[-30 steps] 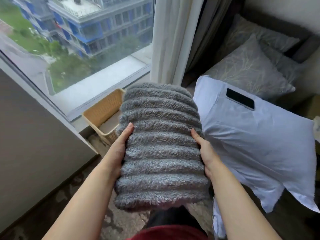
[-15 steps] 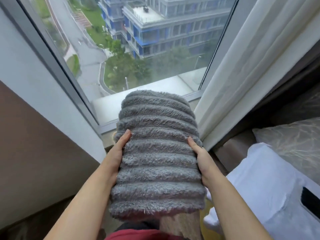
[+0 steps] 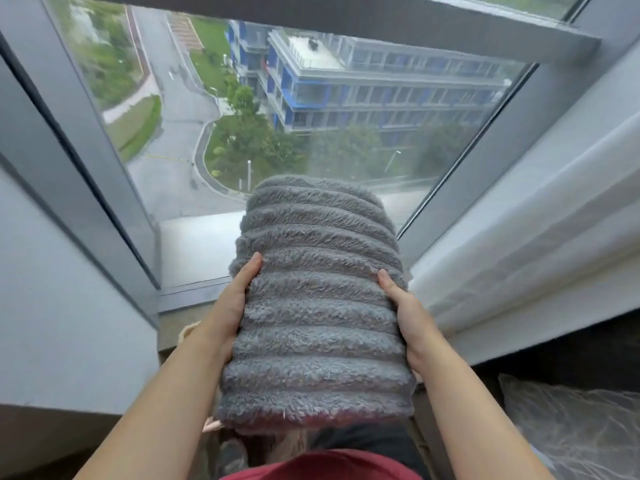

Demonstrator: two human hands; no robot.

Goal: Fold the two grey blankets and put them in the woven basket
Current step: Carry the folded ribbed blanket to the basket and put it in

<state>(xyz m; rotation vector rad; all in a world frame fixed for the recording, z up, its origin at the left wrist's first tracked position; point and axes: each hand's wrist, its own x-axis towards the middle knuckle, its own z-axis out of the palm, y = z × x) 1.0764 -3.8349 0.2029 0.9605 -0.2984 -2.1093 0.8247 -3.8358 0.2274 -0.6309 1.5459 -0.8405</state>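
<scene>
A folded grey ribbed fleece blanket (image 3: pixel 318 306) is held up in front of me, in the middle of the view. My left hand (image 3: pixel 232 306) grips its left side with the thumb on top, and fingertips show under the near edge. My right hand (image 3: pixel 408 317) grips the right side the same way. Only a small beige sliver of the woven basket (image 3: pixel 188 331) shows beside my left wrist; the rest is hidden behind the blanket and arm. No second grey blanket is in view.
A large window (image 3: pixel 277 116) with a sill fills the view ahead. A white curtain (image 3: pixel 519 254) hangs at the right. A patterned cushion (image 3: pixel 571 427) lies at the lower right, and a wall (image 3: pixel 69 306) stands close on the left.
The view has swung left and up toward the window. The white pillow with the phone has left the frame and the basket is now almost hidden. Both hands keep the same hold on the blanket.
</scene>
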